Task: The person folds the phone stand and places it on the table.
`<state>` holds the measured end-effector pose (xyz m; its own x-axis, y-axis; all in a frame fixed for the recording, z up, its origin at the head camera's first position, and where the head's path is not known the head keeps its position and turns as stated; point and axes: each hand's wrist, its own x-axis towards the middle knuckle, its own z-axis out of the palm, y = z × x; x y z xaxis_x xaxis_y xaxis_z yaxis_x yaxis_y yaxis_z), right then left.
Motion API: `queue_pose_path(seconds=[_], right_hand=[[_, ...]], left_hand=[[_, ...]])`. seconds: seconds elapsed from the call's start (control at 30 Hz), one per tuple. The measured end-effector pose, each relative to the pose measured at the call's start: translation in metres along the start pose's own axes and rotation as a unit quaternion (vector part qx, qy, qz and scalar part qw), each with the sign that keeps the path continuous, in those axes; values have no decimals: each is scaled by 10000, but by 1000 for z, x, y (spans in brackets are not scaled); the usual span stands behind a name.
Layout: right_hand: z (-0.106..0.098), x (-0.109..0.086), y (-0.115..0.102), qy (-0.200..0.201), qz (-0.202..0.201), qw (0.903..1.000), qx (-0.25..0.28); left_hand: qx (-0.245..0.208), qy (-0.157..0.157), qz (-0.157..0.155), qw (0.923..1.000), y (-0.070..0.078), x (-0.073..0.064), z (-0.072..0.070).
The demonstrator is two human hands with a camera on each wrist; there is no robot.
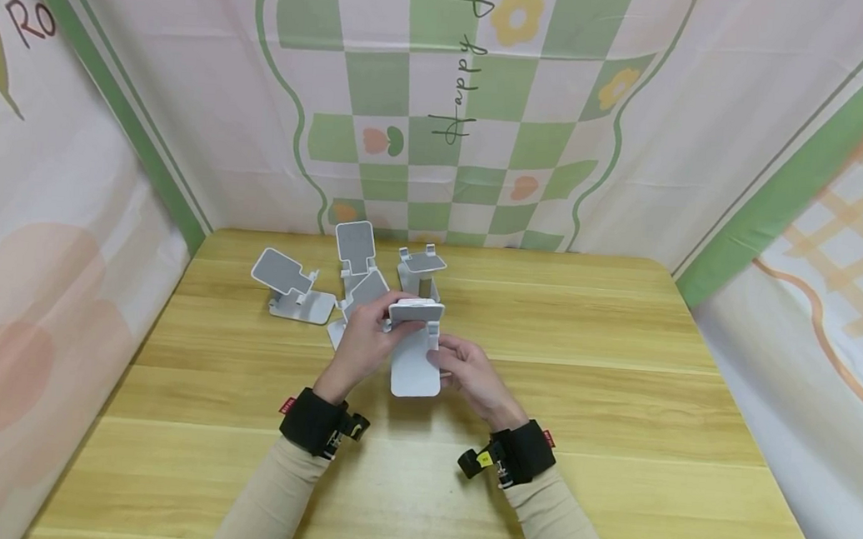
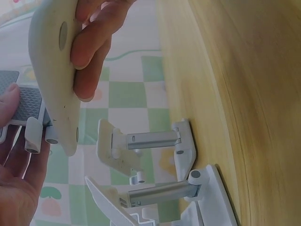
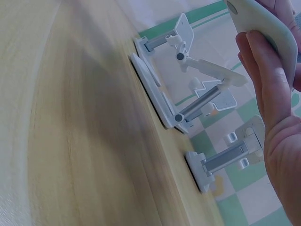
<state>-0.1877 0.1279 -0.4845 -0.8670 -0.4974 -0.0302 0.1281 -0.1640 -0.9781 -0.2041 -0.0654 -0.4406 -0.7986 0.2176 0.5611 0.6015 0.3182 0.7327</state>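
Note:
Both hands hold a white folding phone stand point(image 1: 416, 370) above the table, with a grey pad on its small top plate. My left hand point(image 1: 368, 342) grips it at the top plate, the thumb lying across the front. In the left wrist view, that left hand point(image 2: 21, 190) has its thumb on the grey textured pad. My right hand point(image 1: 475, 379) pinches the right edge of the flat base. The right wrist view shows the right hand point(image 3: 277, 101) with fingers against the base's underside, where a round foot shows.
Several similar phone stands stand unfolded beyond the hands: one at the left point(image 1: 304, 306), one at the back point(image 1: 356, 246), one partly behind the left hand point(image 1: 367, 288), and one behind the held stand point(image 1: 424, 262). The wooden table point(image 1: 619, 383) meets a patterned curtain point(image 1: 474, 97) at its back edge.

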Motion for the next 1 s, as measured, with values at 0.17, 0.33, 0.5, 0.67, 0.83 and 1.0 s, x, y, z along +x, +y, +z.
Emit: queue_pose_path(seconds=[0.17, 0.33, 0.5, 0.67, 0.83, 1.0], right_hand=[[1, 1, 0, -4, 6, 10000, 52], [1, 1, 1, -15, -20, 10000, 64], [1, 1, 1, -31, -22, 10000, 68], [1, 2, 2, -18, 6, 9999, 102], [1, 2, 2, -1, 12, 9999, 138], [0, 2, 1, 17, -33, 9999, 119]], left_hand=[[64, 3, 121, 9999, -3, 0, -1], [71, 25, 175, 9998, -3, 2, -1], [73, 4, 25, 10000, 0, 2, -1], [176, 46, 23, 9998, 22, 3, -5], [276, 49, 67, 9996, 25, 4, -6], [317, -39, 58, 9995, 6, 4, 0]])
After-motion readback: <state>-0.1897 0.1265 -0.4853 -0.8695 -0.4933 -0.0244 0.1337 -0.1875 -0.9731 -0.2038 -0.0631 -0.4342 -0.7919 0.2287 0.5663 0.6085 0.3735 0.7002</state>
